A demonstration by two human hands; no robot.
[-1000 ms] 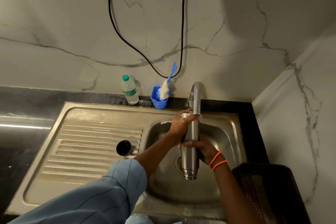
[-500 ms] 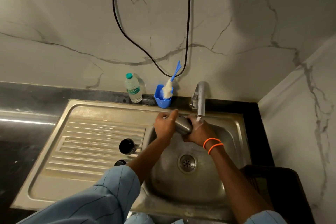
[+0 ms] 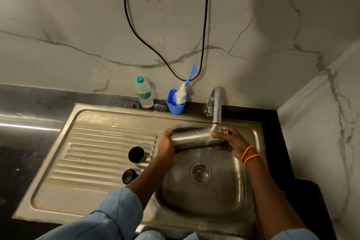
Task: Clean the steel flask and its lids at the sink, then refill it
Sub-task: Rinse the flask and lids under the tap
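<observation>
The steel flask (image 3: 194, 139) lies on its side above the sink basin (image 3: 204, 197), held between two hands under the tap (image 3: 216, 103), whose thin stream of water (image 3: 212, 128) lands on the flask's right end. The left hand (image 3: 167, 147) curls round the flask's left end, and the right hand (image 3: 230, 142) wraps the right end, fingers over the top; two orange bands (image 3: 249, 155) circle that wrist. Below the flask the round drain (image 3: 200, 173) sits in the basin floor. On the ribbed draining board (image 3: 97, 154) to the left stand two dark lids, well apart from the flask: the larger lid (image 3: 136, 154) farther back, just left of the left wrist, and the smaller lid (image 3: 129, 176) nearer, partly beside the left forearm. At the back of the dark surface (image 3: 29, 107), against the marble wall, stand one clear plastic bottle (image 3: 143, 92) with a green cap and one blue holder (image 3: 175, 103) with one blue-handled white brush (image 3: 183, 89) leaning in it. One black cable (image 3: 136, 31) loops down the wall behind the brush. A dark object (image 3: 311, 200) lies at the right edge, beside the right forearm; what it is cannot be told. Light blue sleeves (image 3: 109, 218) fill the bottom edge.
</observation>
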